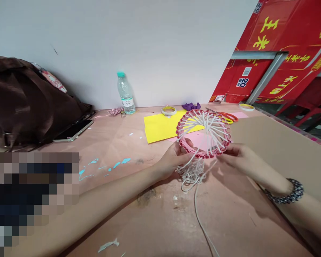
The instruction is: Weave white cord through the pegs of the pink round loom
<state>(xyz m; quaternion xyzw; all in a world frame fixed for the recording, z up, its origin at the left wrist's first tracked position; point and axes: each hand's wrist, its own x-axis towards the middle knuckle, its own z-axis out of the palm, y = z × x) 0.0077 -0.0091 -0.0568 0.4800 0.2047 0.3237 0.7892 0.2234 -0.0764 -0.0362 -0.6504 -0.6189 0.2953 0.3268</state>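
Observation:
A round pink ring [179, 125] edged with small loops is held tilted above the table, with white cord [209, 123] strung across it like spokes. My left hand [176, 157] is closed on the ring's lower left edge, thumb and fingers around the rim. At the lower right edge, my right hand [234, 155] pinches the rim. Beneath the ring lies a loose tangle of white cord [192, 175], and one strand runs from it down toward the table's near edge.
Yellow paper [157, 126], a tape roll [168, 111] and scissors [231, 117] lie behind the ring. A water bottle [126, 94] stands by the wall. At left are a brown bag [29, 100] and a phone [73, 131]; red cartons [270, 32] are at right.

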